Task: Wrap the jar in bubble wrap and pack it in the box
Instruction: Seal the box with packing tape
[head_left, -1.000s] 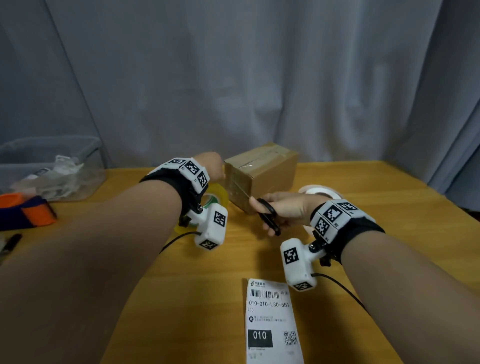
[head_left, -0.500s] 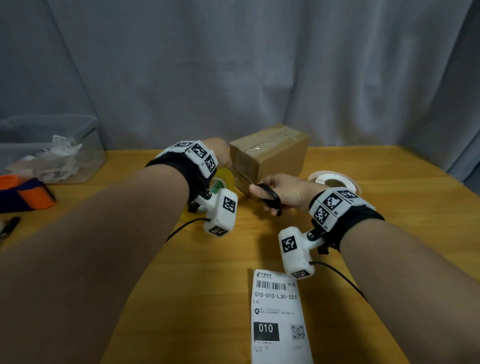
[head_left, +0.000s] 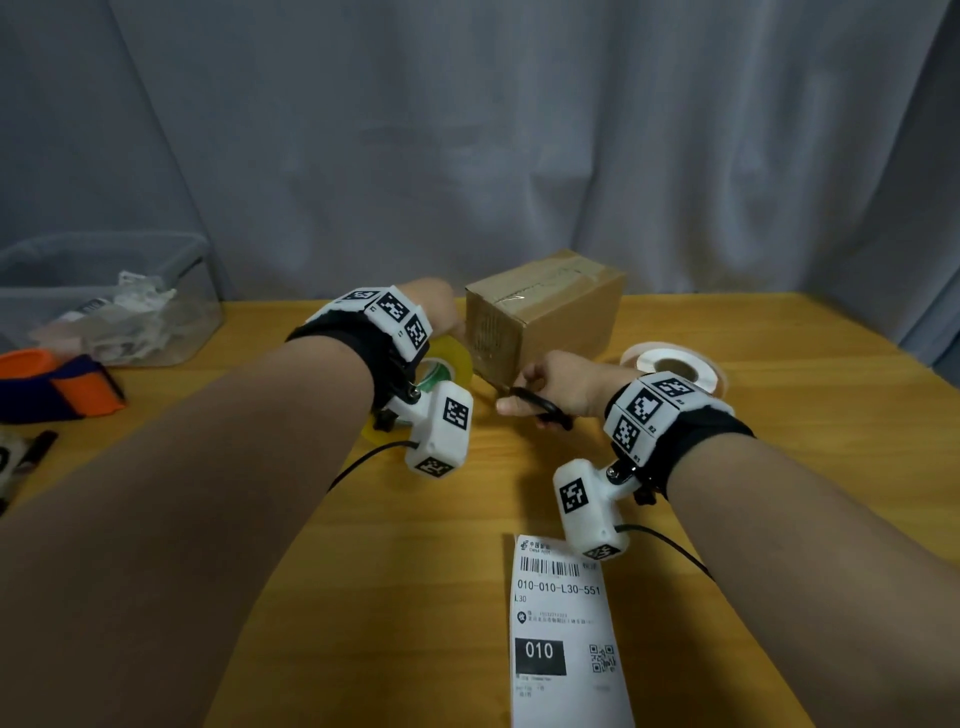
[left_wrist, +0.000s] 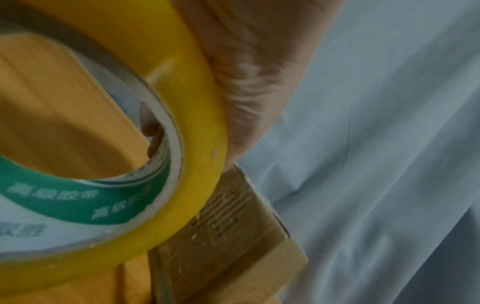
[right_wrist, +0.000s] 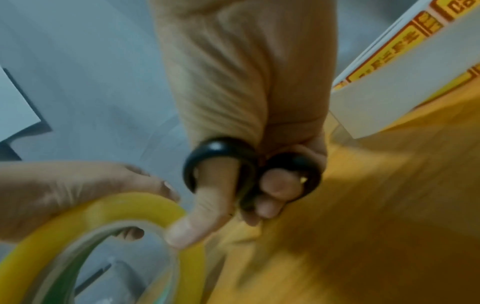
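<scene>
Two hands grip: left (left_wrist: 246, 82) the tape roll (left_wrist: 187, 164), right (right_wrist: 246, 102) the scissors (right_wrist: 249, 170); label (head_left: 563, 634) reads "010-010-L30-551".

Box (head_left: 545, 312) closed, at table's (head_left: 779, 467) far middle; tape roll (head_left: 451, 358) just left of it, white reel (head_left: 670, 358) just right, hands filling the gap before it; label (head_left: 563, 634) flat on the near edge; bin (head_left: 104, 301) and clutter crowd far left; bare wood on the right side and between the forearms.

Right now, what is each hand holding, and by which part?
The left hand grips the yellow tape roll by its rim, a fingertip inside the core. The right hand holds the scissors by the black handle loops, thumb through one.
</scene>
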